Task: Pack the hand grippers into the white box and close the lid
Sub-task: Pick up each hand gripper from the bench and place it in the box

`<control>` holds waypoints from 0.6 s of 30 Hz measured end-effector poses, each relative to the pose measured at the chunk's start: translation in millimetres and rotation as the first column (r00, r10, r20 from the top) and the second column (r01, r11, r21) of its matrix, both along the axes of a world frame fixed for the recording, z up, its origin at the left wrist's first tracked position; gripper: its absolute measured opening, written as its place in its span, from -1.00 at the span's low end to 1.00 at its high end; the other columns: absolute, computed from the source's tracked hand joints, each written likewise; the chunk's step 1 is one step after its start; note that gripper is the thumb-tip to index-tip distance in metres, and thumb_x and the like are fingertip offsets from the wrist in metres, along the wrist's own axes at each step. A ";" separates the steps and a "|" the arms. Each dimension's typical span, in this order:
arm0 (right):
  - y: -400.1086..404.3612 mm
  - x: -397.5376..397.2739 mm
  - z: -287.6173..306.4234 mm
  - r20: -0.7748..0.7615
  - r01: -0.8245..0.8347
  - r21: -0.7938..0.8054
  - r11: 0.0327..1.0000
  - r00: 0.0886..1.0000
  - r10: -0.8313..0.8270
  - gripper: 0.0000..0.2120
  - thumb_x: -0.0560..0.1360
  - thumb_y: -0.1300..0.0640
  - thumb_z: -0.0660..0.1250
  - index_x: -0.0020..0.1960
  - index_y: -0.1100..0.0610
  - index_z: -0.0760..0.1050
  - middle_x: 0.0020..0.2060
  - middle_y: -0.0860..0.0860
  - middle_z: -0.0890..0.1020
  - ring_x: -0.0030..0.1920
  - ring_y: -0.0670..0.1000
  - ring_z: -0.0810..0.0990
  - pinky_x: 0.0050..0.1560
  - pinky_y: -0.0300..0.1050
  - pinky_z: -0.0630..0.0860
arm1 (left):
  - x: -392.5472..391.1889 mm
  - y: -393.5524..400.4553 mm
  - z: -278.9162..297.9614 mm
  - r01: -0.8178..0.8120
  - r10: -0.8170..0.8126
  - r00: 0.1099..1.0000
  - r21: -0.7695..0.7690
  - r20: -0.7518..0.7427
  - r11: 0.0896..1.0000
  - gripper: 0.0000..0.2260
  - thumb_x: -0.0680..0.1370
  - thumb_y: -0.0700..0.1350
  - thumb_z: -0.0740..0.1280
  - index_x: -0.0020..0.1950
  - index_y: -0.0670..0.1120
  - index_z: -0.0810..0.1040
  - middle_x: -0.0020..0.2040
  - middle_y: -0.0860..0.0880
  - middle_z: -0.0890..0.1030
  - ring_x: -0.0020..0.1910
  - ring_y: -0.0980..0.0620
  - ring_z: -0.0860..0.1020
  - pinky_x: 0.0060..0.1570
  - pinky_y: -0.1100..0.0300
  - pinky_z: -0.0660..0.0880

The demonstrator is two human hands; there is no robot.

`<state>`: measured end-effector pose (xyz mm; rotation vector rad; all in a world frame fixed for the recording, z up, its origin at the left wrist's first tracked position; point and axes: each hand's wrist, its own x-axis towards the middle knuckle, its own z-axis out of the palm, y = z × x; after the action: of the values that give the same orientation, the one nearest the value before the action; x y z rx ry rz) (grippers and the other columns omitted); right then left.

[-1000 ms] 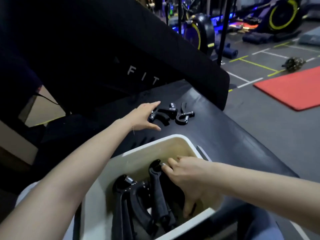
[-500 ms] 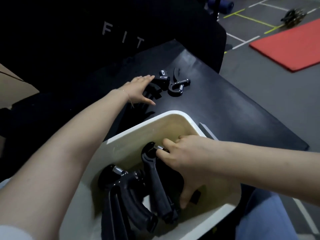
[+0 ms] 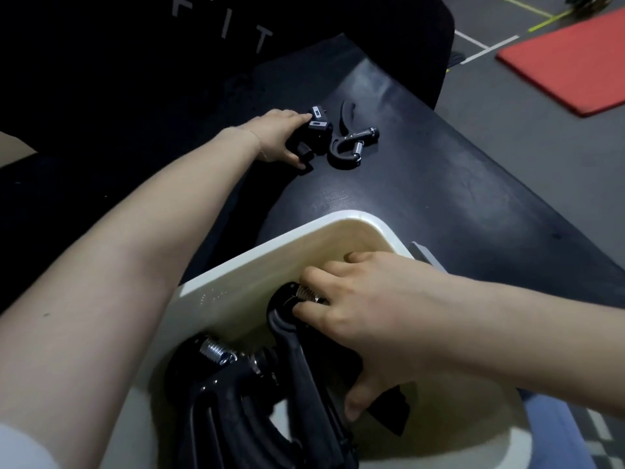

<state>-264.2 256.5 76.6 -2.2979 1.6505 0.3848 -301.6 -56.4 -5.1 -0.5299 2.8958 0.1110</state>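
A black table (image 3: pixel 422 184) with a finely textured, slightly glossy top runs from upper centre toward the lower right. Behind it stands a tall black padded panel (image 3: pixel 135 62) bearing pale letters "FIT" (image 3: pixel 221 23). Right of the table lies a grey floor (image 3: pixel 541 130) marked with white lines (image 3: pixel 487 47) and a yellow line (image 3: pixel 541 23). A red mat (image 3: pixel 568 59) lies flat on that floor at upper right. A tan surface (image 3: pixel 13 152) shows at the left edge; what it is cannot be told.

Left hand (image 3: pixel 275 135) outstretched, right hand (image 3: pixel 368 319) clasping
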 end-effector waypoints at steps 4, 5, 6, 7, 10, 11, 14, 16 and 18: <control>-0.8 -0.6 -0.5 -0.005 -0.011 0.011 1.000 1.000 0.011 -0.16 0.22 -0.42 0.34 0.30 0.12 0.34 0.14 0.09 0.37 0.01 0.11 0.45 0.04 0.11 0.49 | -0.3 6.7 10.3 -0.044 0.045 0.997 -0.020 0.060 0.999 -0.19 0.27 0.10 0.55 0.43 -0.07 0.31 0.29 -0.20 0.36 0.31 -0.18 0.32 0.31 -0.02 0.34; -0.1 -0.5 0.3 -0.004 -0.014 0.010 1.000 1.000 0.014 -0.17 0.23 -0.42 0.34 0.28 0.12 0.35 0.13 0.09 0.38 0.00 0.10 0.45 0.03 0.10 0.50 | 0.6 8.9 12.4 -0.065 0.066 0.995 -0.011 0.078 0.998 -0.22 0.25 0.11 0.56 0.38 -0.08 0.36 0.25 -0.19 0.38 0.26 -0.17 0.37 0.26 -0.01 0.38; 0.7 0.0 1.1 -0.003 -0.016 0.006 1.000 1.000 0.016 -0.18 0.23 -0.41 0.34 0.27 0.12 0.36 0.13 0.08 0.38 -0.01 0.10 0.45 0.02 0.09 0.50 | 2.9 11.7 14.5 -0.088 0.087 0.992 -0.003 0.087 0.996 -0.23 0.23 0.12 0.57 0.34 -0.09 0.38 0.21 -0.17 0.39 0.20 -0.16 0.42 0.21 -0.02 0.43; 1.6 0.3 1.7 -0.004 -0.017 0.000 1.000 1.000 0.017 -0.18 0.22 -0.41 0.34 0.26 0.12 0.37 0.12 0.08 0.38 -0.02 0.10 0.45 0.01 0.08 0.50 | 5.8 15.2 17.2 -0.106 0.106 0.990 0.002 0.091 0.994 -0.24 0.20 0.12 0.57 0.30 -0.11 0.38 0.18 -0.15 0.40 0.14 -0.15 0.46 0.16 -0.02 0.46; 3.6 1.1 3.7 -0.008 -0.023 -0.030 0.999 1.000 0.023 -0.18 0.21 -0.42 0.35 0.25 0.13 0.39 0.09 0.09 0.40 -0.12 0.08 0.40 -0.01 0.07 0.50 | 17.0 27.8 31.1 -0.135 0.136 0.989 -0.019 0.055 0.991 -0.32 0.22 0.03 0.56 0.20 -0.15 0.33 0.09 -0.17 0.50 -0.02 -0.18 0.54 -0.02 -0.01 0.55; 4.0 1.2 4.5 -0.011 -0.027 -0.040 0.999 1.000 0.026 -0.17 0.20 -0.43 0.35 0.25 0.13 0.40 0.08 0.09 0.41 -0.13 0.08 0.40 -0.01 0.07 0.50 | 21.9 32.8 38.7 -0.149 0.149 0.988 -0.012 0.028 0.989 -0.34 0.23 0.01 0.55 0.18 -0.15 0.31 0.06 -0.17 0.53 -0.07 -0.18 0.55 -0.07 -0.03 0.56; 3.5 2.4 4.2 -0.027 -0.036 -0.061 0.998 0.999 0.034 -0.14 0.19 -0.44 0.35 0.27 0.12 0.41 0.09 0.09 0.43 -0.05 0.12 0.49 0.01 0.08 0.51 | 40.5 47.0 67.2 -0.174 0.179 0.976 0.047 -0.123 0.984 -0.33 0.27 -0.02 0.55 0.22 -0.12 0.26 0.07 -0.13 0.53 -0.10 -0.12 0.54 -0.05 -0.04 0.54; 3.8 2.3 3.3 -0.031 -0.033 -0.069 0.997 0.999 0.031 -0.13 0.17 -0.44 0.36 0.28 0.11 0.40 0.08 0.09 0.44 -0.04 0.14 0.51 0.01 0.09 0.52 | 55.1 60.0 89.5 -0.155 0.172 0.951 0.087 -0.258 0.984 -0.31 0.29 -0.05 0.55 0.29 -0.09 0.24 0.14 -0.08 0.51 -0.03 -0.06 0.51 0.01 0.02 0.50; 5.1 3.8 3.9 -0.033 -0.024 -0.071 0.997 0.999 0.022 -0.12 0.17 -0.44 0.37 0.30 0.09 0.38 0.07 0.08 0.46 -0.03 0.15 0.51 0.02 0.08 0.52 | 71.1 77.3 114.2 -0.122 0.161 0.903 0.122 -0.399 0.985 -0.31 0.31 -0.10 0.54 0.33 -0.07 0.25 0.19 -0.05 0.50 0.09 -0.05 0.51 0.05 0.13 0.47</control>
<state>-260.3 261.6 80.5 -2.3759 1.6806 0.3765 -230.5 20.9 109.1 -0.7843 3.2261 0.4264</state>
